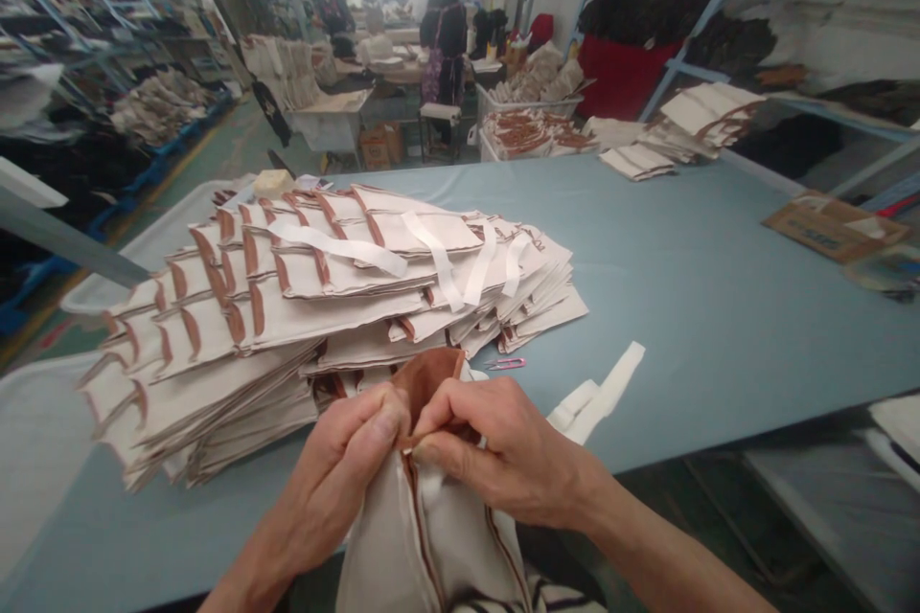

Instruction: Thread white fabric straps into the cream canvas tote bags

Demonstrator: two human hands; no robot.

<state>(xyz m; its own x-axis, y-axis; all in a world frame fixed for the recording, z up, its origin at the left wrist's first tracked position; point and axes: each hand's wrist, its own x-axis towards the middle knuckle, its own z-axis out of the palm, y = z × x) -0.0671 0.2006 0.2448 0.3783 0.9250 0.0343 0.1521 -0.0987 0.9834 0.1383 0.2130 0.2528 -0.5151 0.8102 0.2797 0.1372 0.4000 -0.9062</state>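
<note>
While our left hand [352,450] and right hand [495,441] meet close before us, each grip pinches the brown upper edge of a cream fabric piece [380,536], whose body extends directly below the grip. Just beyond, we have white strips [619,381] to the right and pink snips [509,363] ahead on the blue-grey counter [690,306], with a large stack [337,318] of brown-edged pieces leftward. Farther off, a person [442,31] in dark clothing stands past the counter.
</note>
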